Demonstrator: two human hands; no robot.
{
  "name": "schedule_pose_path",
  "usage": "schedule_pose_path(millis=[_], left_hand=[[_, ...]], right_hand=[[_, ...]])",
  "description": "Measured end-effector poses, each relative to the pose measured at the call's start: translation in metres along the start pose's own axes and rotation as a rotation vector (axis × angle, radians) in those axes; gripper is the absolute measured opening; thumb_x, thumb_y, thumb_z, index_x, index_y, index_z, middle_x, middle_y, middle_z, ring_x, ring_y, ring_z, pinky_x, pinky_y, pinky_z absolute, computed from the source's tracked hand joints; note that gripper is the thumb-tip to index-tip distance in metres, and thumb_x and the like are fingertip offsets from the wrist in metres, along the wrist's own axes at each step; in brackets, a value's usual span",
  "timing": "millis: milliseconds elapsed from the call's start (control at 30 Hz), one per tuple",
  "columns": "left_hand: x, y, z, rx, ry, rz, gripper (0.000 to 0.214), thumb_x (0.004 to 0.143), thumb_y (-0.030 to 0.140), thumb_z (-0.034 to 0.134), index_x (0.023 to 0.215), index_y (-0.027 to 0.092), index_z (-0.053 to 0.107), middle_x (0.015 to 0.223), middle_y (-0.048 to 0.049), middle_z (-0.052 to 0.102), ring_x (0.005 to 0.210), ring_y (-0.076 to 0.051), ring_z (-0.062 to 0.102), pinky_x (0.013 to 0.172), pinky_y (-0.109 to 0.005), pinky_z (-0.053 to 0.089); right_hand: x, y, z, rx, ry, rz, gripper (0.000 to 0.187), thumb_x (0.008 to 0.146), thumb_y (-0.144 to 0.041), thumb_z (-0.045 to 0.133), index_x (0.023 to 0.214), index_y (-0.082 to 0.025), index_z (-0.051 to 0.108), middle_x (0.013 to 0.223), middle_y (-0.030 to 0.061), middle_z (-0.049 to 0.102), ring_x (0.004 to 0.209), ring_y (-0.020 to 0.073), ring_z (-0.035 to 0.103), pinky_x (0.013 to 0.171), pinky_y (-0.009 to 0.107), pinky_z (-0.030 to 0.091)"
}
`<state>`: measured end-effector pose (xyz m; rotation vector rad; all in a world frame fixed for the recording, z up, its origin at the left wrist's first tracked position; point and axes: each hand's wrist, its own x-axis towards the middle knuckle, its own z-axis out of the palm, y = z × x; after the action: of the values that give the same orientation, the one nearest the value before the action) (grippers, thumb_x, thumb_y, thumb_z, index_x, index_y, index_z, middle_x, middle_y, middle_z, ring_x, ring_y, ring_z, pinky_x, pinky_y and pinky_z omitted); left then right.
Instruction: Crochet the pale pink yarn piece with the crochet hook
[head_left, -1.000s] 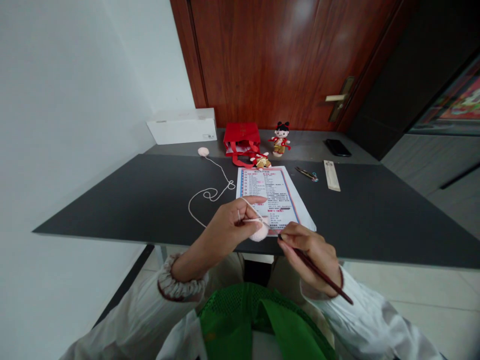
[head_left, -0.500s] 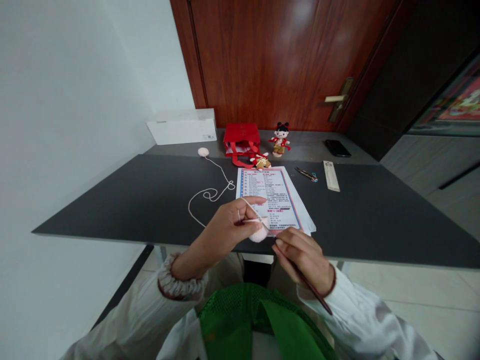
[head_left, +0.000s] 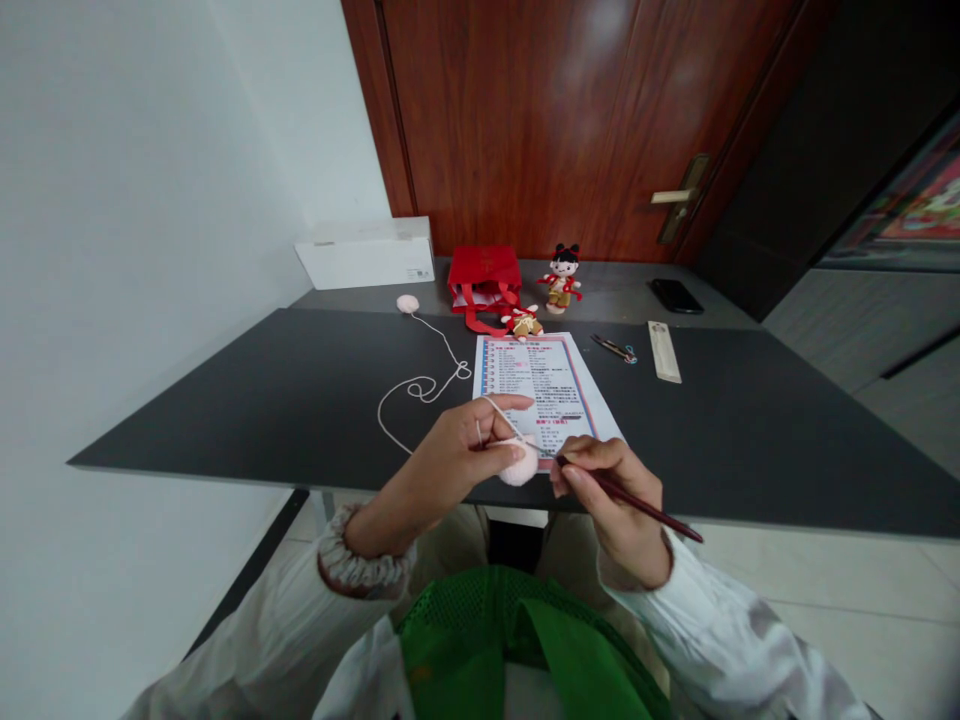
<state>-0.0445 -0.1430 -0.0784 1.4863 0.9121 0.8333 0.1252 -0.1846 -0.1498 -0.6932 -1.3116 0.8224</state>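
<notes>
Between thumb and fingers, my left hand pinches a small pale pink crochet piece, its index finger stretched out with yarn over it. My right hand grips a crochet hook with a dark red handle, its metal tip touching the top of the piece. From my left hand the pale yarn loops across the dark table to a small ball of yarn. Under the hands lies a printed pattern sheet; my left hand and the piece cover part of it.
At the back stand a white box, a red bag and a crocheted doll. A doll body lies before the bag. To the right are small scissors-like tools, a pale flat packet and a black phone.
My right hand has turned, and the hook's handle has swung outward to the right, from pointing down toward my wrist to lying flatter. My left hand and the crochet piece stay nearly still.
</notes>
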Motion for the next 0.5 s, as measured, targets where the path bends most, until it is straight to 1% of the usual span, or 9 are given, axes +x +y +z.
schedule_pose_path(millis=[100, 167, 200, 267, 333, 367, 400, 433, 500], left_hand=[[0.000, 0.002, -0.002, 0.044, -0.028, -0.004, 0.008, 0.071, 0.013, 0.065, 0.079, 0.016, 0.065, 0.099, -0.0069, 0.068, 0.097, -0.021, 0.062, 0.084, -0.032, 0.045], [0.000, 0.003, -0.004, 0.082, -0.049, -0.007, 0.004, 0.071, 0.012, 0.065, 0.071, 0.015, 0.062, 0.116, -0.0093, 0.063, 0.098, -0.020, 0.062, 0.083, -0.031, 0.045], [0.000, 0.004, -0.004, 0.098, -0.057, -0.007, 0.005, 0.071, 0.012, 0.065, 0.069, 0.014, 0.061, 0.123, -0.0101, 0.060, 0.098, -0.020, 0.062, 0.083, -0.031, 0.045], [0.000, 0.006, -0.005, 0.118, -0.068, 0.000, 0.006, 0.071, 0.012, 0.065, 0.067, 0.014, 0.060, 0.130, -0.0112, 0.056, 0.099, -0.019, 0.061, 0.082, -0.030, 0.045], [0.001, 0.006, -0.004, 0.113, -0.086, -0.002, 0.008, 0.070, 0.013, 0.065, 0.066, 0.013, 0.059, 0.129, -0.0117, 0.057, 0.096, -0.018, 0.061, 0.080, -0.029, 0.044], [0.001, 0.006, -0.003, 0.096, -0.102, -0.011, 0.008, 0.070, 0.013, 0.065, 0.066, 0.013, 0.058, 0.127, -0.0116, 0.058, 0.092, -0.017, 0.062, 0.079, -0.028, 0.044], [0.002, 0.005, -0.003, 0.066, -0.116, -0.024, 0.008, 0.070, 0.013, 0.066, 0.067, 0.013, 0.058, 0.124, -0.0114, 0.060, 0.087, -0.016, 0.062, 0.076, -0.028, 0.044], [0.002, 0.003, -0.002, 0.031, -0.122, -0.036, 0.008, 0.070, 0.013, 0.066, 0.068, 0.013, 0.059, 0.122, -0.0111, 0.061, 0.082, -0.014, 0.061, 0.075, -0.028, 0.044], [0.003, 0.000, 0.000, -0.041, -0.117, -0.046, 0.006, 0.070, 0.014, 0.067, 0.071, 0.013, 0.061, 0.114, -0.0100, 0.065, 0.078, -0.014, 0.060, 0.074, -0.028, 0.044]], right_hand=[[0.003, 0.000, -0.002, 0.121, -0.056, 0.044, 0.006, 0.088, -0.017, 0.057, 0.085, -0.022, 0.055, 0.070, -0.0007, 0.060, 0.058, 0.0124, 0.057, 0.053, 0.026, 0.048], [0.006, -0.002, -0.007, 0.040, -0.096, -0.015, 0.007, 0.088, -0.015, 0.056, 0.085, -0.021, 0.054, 0.068, -0.0007, 0.060, 0.058, 0.0125, 0.057, 0.052, 0.026, 0.048], [0.007, -0.004, -0.009, -0.056, -0.126, -0.091, 0.009, 0.087, -0.012, 0.057, 0.086, -0.021, 0.054, 0.071, 0.0003, 0.061, 0.060, 0.0130, 0.058, 0.053, 0.027, 0.049], [0.009, -0.007, -0.013, -0.313, -0.211, -0.334, 0.016, 0.084, -0.004, 0.057, 0.089, -0.020, 0.056, 0.078, 0.0045, 0.065, 0.067, 0.0150, 0.060, 0.058, 0.029, 0.051], [0.010, -0.008, -0.014, -0.558, -0.311, -0.612, 0.021, 0.080, 0.001, 0.058, 0.090, -0.017, 0.056, 0.082, 0.0094, 0.067, 0.072, 0.0177, 0.061, 0.060, 0.032, 0.052], [0.011, -0.008, -0.014, -0.648, -0.350, -0.719, 0.022, 0.079, 0.002, 0.058, 0.091, -0.016, 0.056, 0.082, 0.0110, 0.067, 0.072, 0.0185, 0.061, 0.059, 0.032, 0.052], [0.012, -0.007, -0.013, -0.708, -0.362, -0.786, 0.022, 0.079, 0.003, 0.058, 0.091, -0.016, 0.056, 0.081, 0.0115, 0.067, 0.071, 0.0187, 0.060, 0.058, 0.032, 0.052], [0.012, -0.006, -0.011, -0.733, -0.356, -0.809, 0.022, 0.079, 0.003, 0.058, 0.091, -0.016, 0.055, 0.080, 0.0115, 0.067, 0.070, 0.0185, 0.060, 0.057, 0.032, 0.052], [0.011, -0.004, -0.006, -0.673, -0.281, -0.766, 0.023, 0.080, 0.002, 0.057, 0.095, -0.016, 0.055, 0.079, 0.0100, 0.066, 0.069, 0.0173, 0.059, 0.056, 0.030, 0.051]])
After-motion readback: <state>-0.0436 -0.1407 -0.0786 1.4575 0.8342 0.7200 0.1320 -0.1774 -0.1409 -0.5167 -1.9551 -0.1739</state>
